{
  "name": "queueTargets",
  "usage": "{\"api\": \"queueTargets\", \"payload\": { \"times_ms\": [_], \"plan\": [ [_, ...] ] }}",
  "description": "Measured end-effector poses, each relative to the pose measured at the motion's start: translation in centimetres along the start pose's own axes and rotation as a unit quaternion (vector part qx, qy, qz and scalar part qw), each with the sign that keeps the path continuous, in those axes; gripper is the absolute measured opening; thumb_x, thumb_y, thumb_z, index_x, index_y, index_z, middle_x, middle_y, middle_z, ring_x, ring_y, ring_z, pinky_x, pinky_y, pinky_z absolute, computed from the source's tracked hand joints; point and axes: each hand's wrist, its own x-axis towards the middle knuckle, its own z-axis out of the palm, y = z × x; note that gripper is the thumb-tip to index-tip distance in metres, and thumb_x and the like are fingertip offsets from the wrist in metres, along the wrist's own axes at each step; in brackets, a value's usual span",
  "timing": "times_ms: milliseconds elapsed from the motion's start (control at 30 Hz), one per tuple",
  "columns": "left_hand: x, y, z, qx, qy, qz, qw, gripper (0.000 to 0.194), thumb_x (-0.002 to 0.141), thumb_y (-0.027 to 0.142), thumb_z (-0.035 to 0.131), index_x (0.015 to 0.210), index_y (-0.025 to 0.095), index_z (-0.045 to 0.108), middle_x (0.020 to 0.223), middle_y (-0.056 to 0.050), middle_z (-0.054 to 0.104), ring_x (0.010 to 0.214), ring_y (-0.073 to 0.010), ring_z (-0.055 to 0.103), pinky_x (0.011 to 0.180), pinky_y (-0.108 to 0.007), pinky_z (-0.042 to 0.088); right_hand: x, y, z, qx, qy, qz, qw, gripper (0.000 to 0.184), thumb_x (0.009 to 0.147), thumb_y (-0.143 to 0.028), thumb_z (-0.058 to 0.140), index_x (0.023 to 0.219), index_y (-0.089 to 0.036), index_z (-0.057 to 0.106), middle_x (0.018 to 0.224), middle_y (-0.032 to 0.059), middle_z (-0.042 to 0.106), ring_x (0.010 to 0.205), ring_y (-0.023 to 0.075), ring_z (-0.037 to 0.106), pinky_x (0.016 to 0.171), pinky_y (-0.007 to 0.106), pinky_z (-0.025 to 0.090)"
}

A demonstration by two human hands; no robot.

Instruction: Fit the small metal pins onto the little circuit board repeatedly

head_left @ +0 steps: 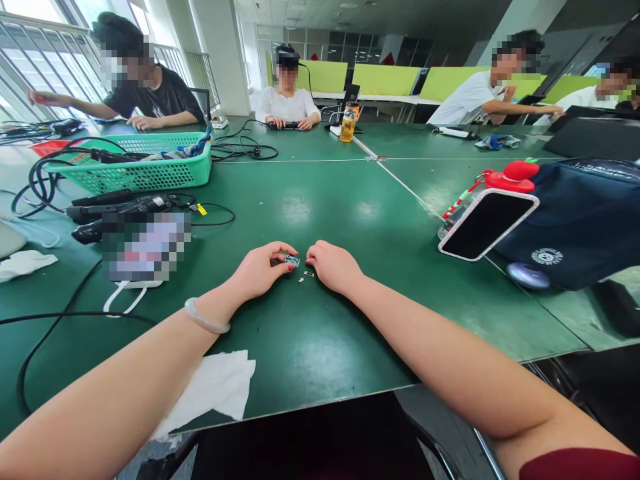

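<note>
Between the thumb and fingers of my left hand [263, 270] is a small blue circuit board [292, 261] with pale marks, held low over the green table [280, 327]. My right hand [334, 267] rests close by on the right, fingers curled inward and closed; whatever they may pinch is hidden. Just below the gap between the hands lie a small light rectangular piece [309, 273] and a tiny white piece [301, 280], both too small to name.
Left are a phone [147, 250], black cabled devices [125, 210] and a green basket [140, 172]. A tissue [220, 383] lies by my left forearm. On the right, a phone [489, 225] leans on a red-capped bottle [510, 177] beside a dark bag [570, 227]. Several people sit around.
</note>
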Motion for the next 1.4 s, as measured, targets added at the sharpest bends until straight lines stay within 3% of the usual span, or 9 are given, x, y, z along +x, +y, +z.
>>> {"api": "queueTargets", "payload": {
  "times_ms": [200,400,600,733,967,1400],
  "plan": [
    [-0.2,0.2,0.0,-0.014,0.001,-0.011,1.000,0.030,0.067,0.032,0.070,0.091,0.019,0.060,0.081,-0.002,0.068,0.074,-0.0156,0.061,0.075,-0.032,0.048,-0.8,-0.5,-0.6,0.066,0.058,-0.011,0.996,0.018,0.092,-0.019,0.041,0.084,-0.018,0.057,0.089,0.0045,0.057,0.073,0.0137,0.052,0.065,0.025,0.036],
    [-0.5,0.8,0.1,-0.080,-0.041,0.007,0.996,0.027,0.064,0.030,0.071,0.083,0.017,0.057,0.078,-0.002,0.066,0.074,-0.0158,0.062,0.075,-0.033,0.050,-1.6,-2.2,-1.5,0.112,0.093,-0.098,0.985,0.021,0.093,-0.020,0.038,0.087,-0.017,0.058,0.090,0.0046,0.056,0.078,0.0137,0.050,0.070,0.025,0.038],
    [-0.5,0.9,0.1,-0.113,-0.059,0.019,0.992,0.025,0.065,0.027,0.071,0.081,0.017,0.056,0.084,-0.004,0.068,0.080,-0.0168,0.063,0.080,-0.035,0.049,-1.5,-2.4,-1.5,0.057,0.076,-0.132,0.987,0.022,0.092,-0.020,0.042,0.085,-0.016,0.062,0.088,0.0059,0.058,0.077,0.0149,0.050,0.071,0.027,0.037],
    [-0.5,0.9,0.0,-0.044,-0.022,0.017,0.999,0.025,0.065,0.030,0.072,0.083,0.019,0.059,0.084,-0.003,0.068,0.081,-0.0178,0.062,0.081,-0.035,0.048,-1.7,-2.1,-2.0,0.111,0.074,-0.098,0.986,0.021,0.092,-0.020,0.044,0.086,-0.018,0.065,0.090,0.0045,0.060,0.081,0.0134,0.053,0.073,0.026,0.038],
    [-0.3,0.3,-0.2,0.041,0.027,0.010,0.999,0.023,0.067,0.033,0.070,0.086,0.021,0.063,0.086,-0.002,0.069,0.083,-0.0190,0.062,0.081,-0.034,0.047,-2.2,-0.8,-2.0,0.117,-0.004,-0.081,0.990,0.009,0.083,-0.027,0.062,0.086,-0.021,0.068,0.089,0.0014,0.061,0.078,0.0120,0.055,0.071,0.025,0.039],
    [-0.2,0.3,-0.2,0.059,0.027,0.002,0.998,0.019,0.068,0.029,0.067,0.085,0.021,0.062,0.086,-0.002,0.069,0.084,-0.0187,0.062,0.081,-0.033,0.046,-1.5,-1.5,-0.8,0.012,-0.010,-0.120,0.993,0.022,0.092,-0.028,0.048,0.082,-0.019,0.064,0.085,0.0025,0.057,0.070,0.0120,0.053,0.061,0.026,0.033]
  ]
}}
